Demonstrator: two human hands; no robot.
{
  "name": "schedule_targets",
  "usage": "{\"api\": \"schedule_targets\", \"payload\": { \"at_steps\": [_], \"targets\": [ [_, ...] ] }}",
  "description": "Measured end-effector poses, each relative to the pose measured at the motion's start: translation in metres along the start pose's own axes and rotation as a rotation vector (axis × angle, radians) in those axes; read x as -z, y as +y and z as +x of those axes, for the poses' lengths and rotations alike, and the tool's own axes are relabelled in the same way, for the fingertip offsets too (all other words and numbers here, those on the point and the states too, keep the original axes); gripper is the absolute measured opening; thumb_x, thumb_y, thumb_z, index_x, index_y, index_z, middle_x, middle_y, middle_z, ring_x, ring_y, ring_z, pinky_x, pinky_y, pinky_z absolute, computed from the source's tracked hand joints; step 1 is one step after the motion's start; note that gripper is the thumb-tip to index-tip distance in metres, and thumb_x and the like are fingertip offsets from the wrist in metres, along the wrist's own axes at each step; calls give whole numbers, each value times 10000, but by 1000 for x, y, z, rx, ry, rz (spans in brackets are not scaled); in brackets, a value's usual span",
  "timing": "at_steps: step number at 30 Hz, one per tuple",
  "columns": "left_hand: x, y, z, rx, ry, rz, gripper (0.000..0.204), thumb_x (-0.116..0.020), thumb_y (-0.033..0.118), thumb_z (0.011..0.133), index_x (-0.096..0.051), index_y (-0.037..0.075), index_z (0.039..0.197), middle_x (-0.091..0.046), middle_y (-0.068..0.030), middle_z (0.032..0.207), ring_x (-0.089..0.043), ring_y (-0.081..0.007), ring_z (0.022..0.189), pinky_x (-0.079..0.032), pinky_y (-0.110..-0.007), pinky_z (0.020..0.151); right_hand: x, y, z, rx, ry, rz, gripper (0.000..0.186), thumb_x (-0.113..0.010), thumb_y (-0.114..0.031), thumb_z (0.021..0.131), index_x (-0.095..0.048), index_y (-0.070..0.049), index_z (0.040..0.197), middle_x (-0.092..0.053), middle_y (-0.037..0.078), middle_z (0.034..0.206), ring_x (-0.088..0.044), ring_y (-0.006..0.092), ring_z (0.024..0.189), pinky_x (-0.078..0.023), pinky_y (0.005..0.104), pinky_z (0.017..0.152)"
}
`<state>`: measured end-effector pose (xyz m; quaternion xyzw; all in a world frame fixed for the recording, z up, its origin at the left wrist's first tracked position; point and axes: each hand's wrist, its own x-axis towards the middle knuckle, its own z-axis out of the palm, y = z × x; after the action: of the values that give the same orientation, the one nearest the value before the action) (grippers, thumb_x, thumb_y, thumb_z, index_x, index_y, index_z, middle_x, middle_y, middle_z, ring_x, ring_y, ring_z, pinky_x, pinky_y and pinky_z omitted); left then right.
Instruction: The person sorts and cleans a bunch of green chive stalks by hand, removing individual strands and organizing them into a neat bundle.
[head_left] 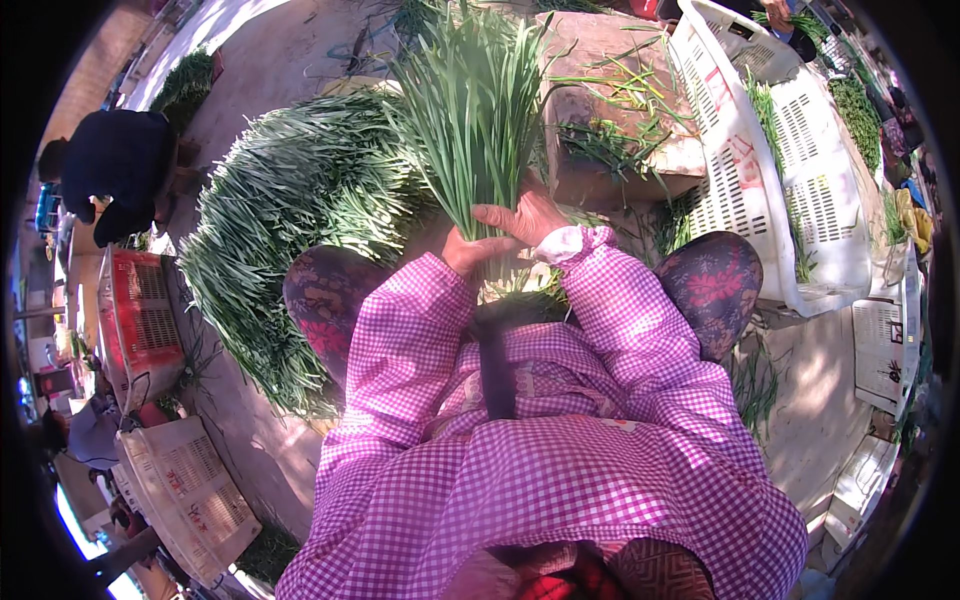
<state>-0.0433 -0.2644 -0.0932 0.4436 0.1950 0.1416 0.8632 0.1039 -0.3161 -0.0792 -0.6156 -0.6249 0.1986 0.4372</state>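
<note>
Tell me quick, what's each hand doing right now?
Left hand: closed around the base of the chive bunch.
Right hand: closed on the same chive bunch, just above the left.

A bunch of chives [470,110] is held upright at centre, above the knees, gripped at its base by the left hand [468,252] and the right hand [528,215], which touch. A heap of chives [290,220] is spread on the ground to the left. A block [610,110] with loose stems on it is set behind the bunch, to the right. A crate [760,170] is leaned right of the block. A second crate [140,320] stands far left, with another person [120,170] behind it.
</note>
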Motion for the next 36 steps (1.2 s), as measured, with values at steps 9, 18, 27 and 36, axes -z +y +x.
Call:
{"api": "schedule_targets", "payload": {
  "at_steps": [9,18,27,36],
  "targets": [
    [-2,-8,1,-55,160,-27,353,-582,-10,678,-525,-51,1025,-593,-135,738,-590,-229,596,-503,-321,536,28,-1,1,-407,-436,-3,755,-539,-687,753,-615,55,869,-598,162,671,-587,233,613,-453,365,559],
    [-1,-12,1,-100,192,-150,299,-581,-31,661,-513,-54,951,-548,-111,651,-533,-207,484,-457,-316,445,91,-9,-5,-375,138,195,242,-607,-277,855,-668,-46,890,-597,-4,651,-546,74,552,-429,236,543],
    [-1,-17,2,-29,256,27,279,-622,3,664,-537,-39,926,-564,-93,631,-552,-192,472,-446,-289,435,104,-29,1,-123,682,68,102,-624,-157,835,-659,-101,913,-657,-16,851,-574,124,704,-435,264,725],
    [-22,-11,-4,-24,285,168,257,-638,17,632,-569,-27,876,-576,-83,645,-543,-169,499,-432,-281,462,81,-22,8,78,669,-689,192,-716,-317,705,-652,-187,831,-626,-57,881,-505,201,903,-378,369,827]
  ]
}}
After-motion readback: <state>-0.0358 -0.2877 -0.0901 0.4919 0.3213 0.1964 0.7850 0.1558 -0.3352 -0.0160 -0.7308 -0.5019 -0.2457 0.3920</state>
